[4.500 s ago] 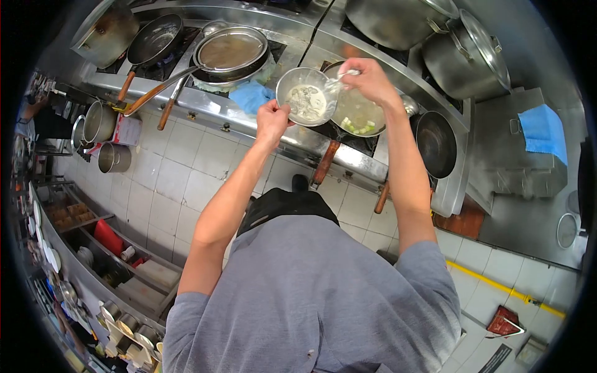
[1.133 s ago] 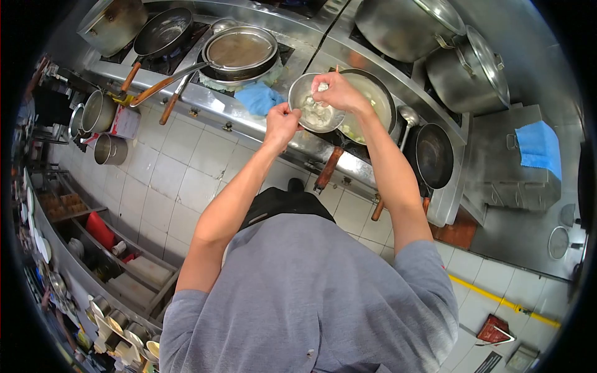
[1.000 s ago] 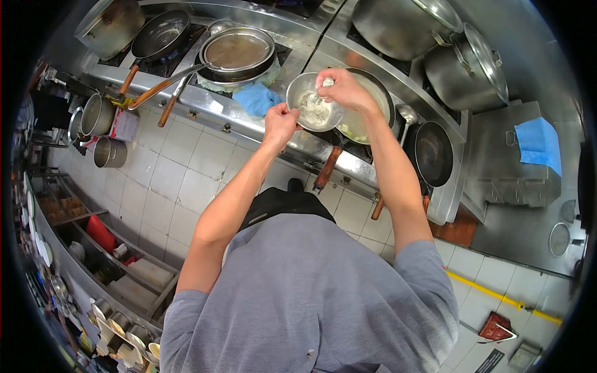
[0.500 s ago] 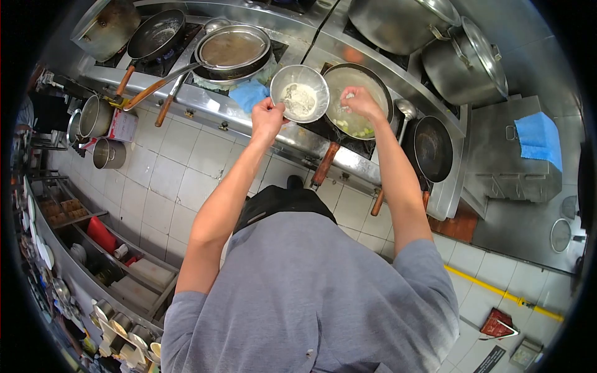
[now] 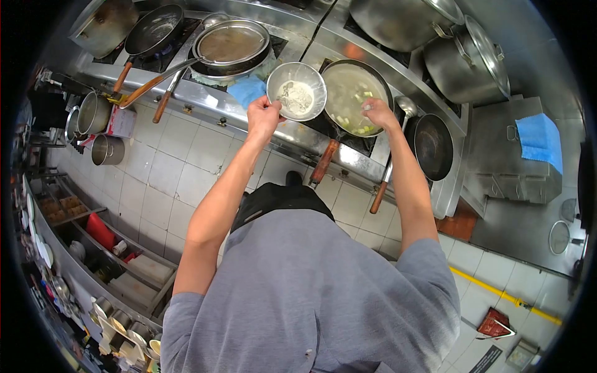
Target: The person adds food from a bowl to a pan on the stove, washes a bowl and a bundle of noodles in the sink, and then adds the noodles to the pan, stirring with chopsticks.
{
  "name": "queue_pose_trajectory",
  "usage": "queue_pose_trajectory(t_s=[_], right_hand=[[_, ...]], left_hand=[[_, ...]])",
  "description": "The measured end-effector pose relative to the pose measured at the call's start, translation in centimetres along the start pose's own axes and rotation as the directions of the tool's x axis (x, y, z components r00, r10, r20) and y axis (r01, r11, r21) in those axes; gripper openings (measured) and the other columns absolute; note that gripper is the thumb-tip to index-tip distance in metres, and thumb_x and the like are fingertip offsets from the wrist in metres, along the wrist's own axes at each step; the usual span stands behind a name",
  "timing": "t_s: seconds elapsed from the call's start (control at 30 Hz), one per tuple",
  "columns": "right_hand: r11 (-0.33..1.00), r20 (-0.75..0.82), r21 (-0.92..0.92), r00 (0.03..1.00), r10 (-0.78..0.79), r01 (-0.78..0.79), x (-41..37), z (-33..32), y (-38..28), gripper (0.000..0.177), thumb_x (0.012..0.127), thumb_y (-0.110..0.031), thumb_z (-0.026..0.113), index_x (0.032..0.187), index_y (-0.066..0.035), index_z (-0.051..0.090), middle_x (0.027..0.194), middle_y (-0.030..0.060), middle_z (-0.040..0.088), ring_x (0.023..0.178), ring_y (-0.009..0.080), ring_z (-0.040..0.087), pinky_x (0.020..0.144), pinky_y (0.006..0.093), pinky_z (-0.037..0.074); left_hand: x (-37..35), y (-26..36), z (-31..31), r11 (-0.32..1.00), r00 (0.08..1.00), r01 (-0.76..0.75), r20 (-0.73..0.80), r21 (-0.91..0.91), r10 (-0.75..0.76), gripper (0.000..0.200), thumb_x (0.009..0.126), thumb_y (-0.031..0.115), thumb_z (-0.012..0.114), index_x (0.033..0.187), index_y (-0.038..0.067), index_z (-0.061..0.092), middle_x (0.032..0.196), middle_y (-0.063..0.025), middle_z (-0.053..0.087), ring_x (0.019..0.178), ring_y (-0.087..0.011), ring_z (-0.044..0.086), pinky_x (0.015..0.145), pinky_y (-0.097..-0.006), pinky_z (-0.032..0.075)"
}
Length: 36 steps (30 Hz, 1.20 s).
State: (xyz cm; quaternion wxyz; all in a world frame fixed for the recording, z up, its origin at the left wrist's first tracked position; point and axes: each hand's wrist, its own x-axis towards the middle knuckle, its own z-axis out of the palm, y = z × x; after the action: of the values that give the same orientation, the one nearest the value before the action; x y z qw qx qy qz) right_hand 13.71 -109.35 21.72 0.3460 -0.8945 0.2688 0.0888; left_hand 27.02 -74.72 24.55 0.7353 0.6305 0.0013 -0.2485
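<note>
My left hand (image 5: 263, 118) pinches the near left rim of a metal bowl (image 5: 316, 87) and holds it level beside the pan. Inside the bowl lies a white, doughy-looking substance (image 5: 296, 98). A frying pan (image 5: 333, 67) on the stove contains cloudy liquid (image 5: 349, 84) with pale green chopped pieces (image 5: 345, 122), and its wooden handle points toward me. Over the pan's right side is my right hand (image 5: 379, 115), its fingertips closed on a small white piece. What that piece is made of cannot be made out.
Left along the stove are a pan with a strainer (image 5: 231, 45), a black frying pan (image 5: 154, 30) and a blue cloth (image 5: 247, 91). To the right are a ladle (image 5: 407, 105) and another black pan (image 5: 433, 148). Large lidded pots (image 5: 460, 68) stand behind.
My right hand has moved from the pan's middle toward its right edge and slightly nearer me. The bowl in my left hand has shifted slightly left.
</note>
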Motion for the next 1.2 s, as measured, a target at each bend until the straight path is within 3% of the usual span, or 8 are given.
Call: queue_pose_trajectory(t_s=[0.17, 0.27, 0.57, 0.67, 0.77, 0.93, 1.0, 1.2], right_hand=[[1.0, -0.042, -0.001, 0.999, 0.009, -0.009, -1.1, -0.9, -0.5, 0.019, 0.071, -0.008, 0.069, 0.089, -0.003, 0.068, 0.067, 0.0095, 0.063, 0.063, 0.0162, 0.061, 0.059, 0.0319, 0.048], [0.98, -0.044, 0.165, 0.992, 0.116, -0.107, -0.9, -0.9, -0.3, 0.018, 0.071, -0.009, 0.07, 0.088, -0.004, 0.068, 0.07, 0.0094, 0.064, 0.065, 0.0169, 0.063, 0.062, 0.0311, 0.05], [0.99, -0.157, -0.095, 0.984, 0.084, -0.099, 0.8, -2.2, 1.6, 0.015, 0.071, -0.01, 0.069, 0.085, -0.005, 0.068, 0.076, 0.0112, 0.068, 0.07, 0.0215, 0.067, 0.069, 0.0341, 0.052], [0.969, -0.39, -0.248, 0.914, -0.114, 0.014, 2.3, -2.4, 2.7, 0.014, 0.072, -0.01, 0.068, 0.085, -0.004, 0.067, 0.074, 0.0113, 0.067, 0.072, 0.0229, 0.066, 0.07, 0.0348, 0.051], [0.966, -0.425, -0.243, 0.886, -0.186, 0.087, 1.2, -3.7, -1.7, 0.013, 0.074, -0.007, 0.066, 0.085, -0.001, 0.064, 0.075, 0.011, 0.068, 0.073, 0.0173, 0.066, 0.071, 0.0306, 0.051], [0.896, -0.209, 0.072, 0.885, -0.417, 0.439, -2.5, -2.1, -12.1, 0.019, 0.08, -0.011, 0.071, 0.095, -0.002, 0.064, 0.089, 0.0099, 0.069, 0.079, 0.0166, 0.065, 0.073, 0.0297, 0.051], [0.858, -0.066, 0.169, 0.874, -0.481, 0.485, -2.9, 0.2, -14.4, 0.023, 0.077, -0.009, 0.068, 0.1, -0.002, 0.064, 0.091, 0.0133, 0.069, 0.083, 0.0214, 0.067, 0.074, 0.0339, 0.052], [0.889, 0.116, -0.244, 0.921, -0.371, 0.388, -5.4, 3.7, -20.0, 0.033, 0.069, -0.013, 0.069, 0.1, -0.002, 0.064, 0.097, 0.0216, 0.066, 0.094, 0.0384, 0.063, 0.082, 0.0424, 0.049]], left_hand=[[0.3, -0.2, 0.2, 1.0, 1.0, -0.01, 0.017, 0.009, 0.009, 0.009, 0.083, 0.003, 0.057, 0.075, 0.0, 0.057, 0.071, -0.0043, 0.059, 0.062, -0.0139, 0.062, 0.061, -0.0299, 0.058], [0.2, 0.0, 0.5, 1.0, 1.0, -0.008, 0.029, 0.005, 0.008, 0.012, 0.083, 0.004, 0.058, 0.072, 0.0, 0.055, 0.072, -0.0049, 0.059, 0.064, -0.0143, 0.062, 0.06, -0.0303, 0.059], [0.1, -0.1, 0.8, 1.0, 0.999, -0.009, 0.045, 0.03, 0.007, 0.008, 0.084, 0.003, 0.055, 0.08, -0.001, 0.061, 0.071, -0.0045, 0.061, 0.062, -0.0128, 0.063, 0.059, -0.0283, 0.058], [0.1, -0.1, 0.8, 1.0, 0.999, -0.002, 0.04, 0.029, 0.001, 0.008, 0.084, 0.003, 0.055, 0.078, -0.001, 0.06, 0.07, -0.0044, 0.061, 0.061, -0.0126, 0.062, 0.058, -0.0279, 0.058], [0.0, 0.0, 0.8, 1.0, 0.999, -0.006, 0.047, 0.026, 0.005, 0.009, 0.084, 0.003, 0.056, 0.076, 0.0, 0.058, 0.069, -0.0045, 0.06, 0.06, -0.0126, 0.062, 0.057, -0.0279, 0.057], [-0.5, 0.5, 1.2, 1.0, 0.999, -0.024, 0.046, 0.007, 0.024, 0.01, 0.084, 0.003, 0.057, 0.074, 0.0, 0.057, 0.069, -0.0051, 0.06, 0.06, -0.0126, 0.062, 0.057, -0.029, 0.058], [-0.2, 0.2, 1.5, 1.0, 0.999, -0.022, 0.048, 0.015, 0.022, 0.01, 0.083, 0.003, 0.057, 0.073, 0.001, 0.056, 0.069, -0.0049, 0.061, 0.061, -0.0127, 0.062, 0.057, -0.0295, 0.058], [-1.0, 0.4, 2.7, 0.994, 0.995, -0.079, 0.069, 0.081, 0.073, 0.015, 0.08, 0.004, 0.059, 0.068, 0.0, 0.052, 0.068, -0.0053, 0.058, 0.06, -0.0134, 0.059, 0.056, -0.0305, 0.057]])
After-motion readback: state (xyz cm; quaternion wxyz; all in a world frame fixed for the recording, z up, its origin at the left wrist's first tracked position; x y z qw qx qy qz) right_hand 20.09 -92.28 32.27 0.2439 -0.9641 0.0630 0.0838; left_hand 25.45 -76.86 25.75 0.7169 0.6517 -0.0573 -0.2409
